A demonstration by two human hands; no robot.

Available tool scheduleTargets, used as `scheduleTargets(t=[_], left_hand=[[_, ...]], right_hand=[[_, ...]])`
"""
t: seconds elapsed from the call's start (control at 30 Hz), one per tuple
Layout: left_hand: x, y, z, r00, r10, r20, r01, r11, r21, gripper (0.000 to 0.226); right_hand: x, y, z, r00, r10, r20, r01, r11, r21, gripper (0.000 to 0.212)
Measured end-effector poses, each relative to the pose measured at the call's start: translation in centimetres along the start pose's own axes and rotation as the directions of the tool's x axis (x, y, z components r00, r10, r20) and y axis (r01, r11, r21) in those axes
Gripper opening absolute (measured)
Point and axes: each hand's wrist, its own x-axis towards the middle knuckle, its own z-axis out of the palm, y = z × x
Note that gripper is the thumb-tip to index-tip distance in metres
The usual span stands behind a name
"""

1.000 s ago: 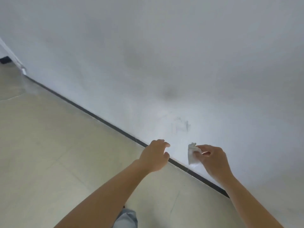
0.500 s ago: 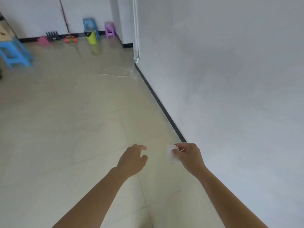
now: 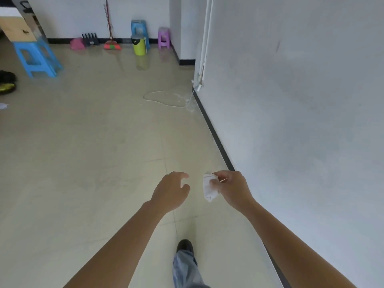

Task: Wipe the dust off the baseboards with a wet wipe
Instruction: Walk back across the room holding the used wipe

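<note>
Since the crumpled white wet wipe (image 3: 209, 189) is a scrap of damp, limp cloth, I judge it to weigh next to nothing and to have no stiffness of its own: it will fold and bunch wherever it is pressed. My right hand (image 3: 232, 190) pinches it at its upper end between thumb and curled fingers, and the rest hangs loose in the air above the pale beige tiled floor (image 3: 104, 163). My left hand (image 3: 172, 191) hovers beside it, apart from the wipe, fingers loosely curved and holding nothing. The thin black baseboard strip (image 3: 216, 138) runs along the foot of the grey-white wall (image 3: 291, 121), near the right hand but not touched by the wipe. For wiping I would want it bunched into a pad under the fingertips rather than dangling from a pinch, since a slack tail would skip over the strip. Wet, it may cling to skin and could tear if scrubbed hard
</note>
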Motion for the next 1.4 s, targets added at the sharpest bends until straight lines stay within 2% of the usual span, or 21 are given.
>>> scheduleTargets(t=[0.27, 0.5, 0.73, 0.87, 1.17, 1.4], left_hand=[[21.6, -1.5, -10.8, 0.997, -0.053, -0.05, 0.052, 0.998, -0.018, 0.042], [39.6, -6.8, -20.5, 0.985, -0.118, -0.123, 0.101, 0.985, -0.137, 0.039], [59.4, -15.1, -33.8, 0.988, -0.094, -0.121, 0.085, 0.993, -0.076, 0.038], [69.9, -17.8, -41.4, 0.984, -0.109, -0.142, 0.095, 0.991, -0.098, 0.038], [97.3, -23.7, -52.6, 0.986, -0.072, -0.148, 0.064, 0.996, -0.063, 0.039], [120.0, -27.0, -62.2, 0.979, -0.114, -0.167, 0.109, 0.993, -0.037, 0.041]], right_hand=[[24.2, -9.4, 0.3, 0.999, -0.054, 0.01, 0.054, 0.999, 0.0, 0.019], [44.8, -16.5, 5.1, 0.998, -0.056, 0.003, 0.056, 0.998, 0.007, 0.013], [67.0, -26.5, 11.7, 0.997, -0.067, -0.032, 0.068, 0.996, 0.054, 0.01], [78.3, -32.8, 13.8, 0.997, -0.081, -0.018, 0.081, 0.996, 0.048, 0.007], [107.0, -41.7, 17.7, 0.99, -0.134, -0.043, 0.134, 0.991, 0.006, 0.006], [130.0, -47.9, 19.0, 0.996, -0.08, -0.039, 0.082, 0.996, 0.038, 0.006]])
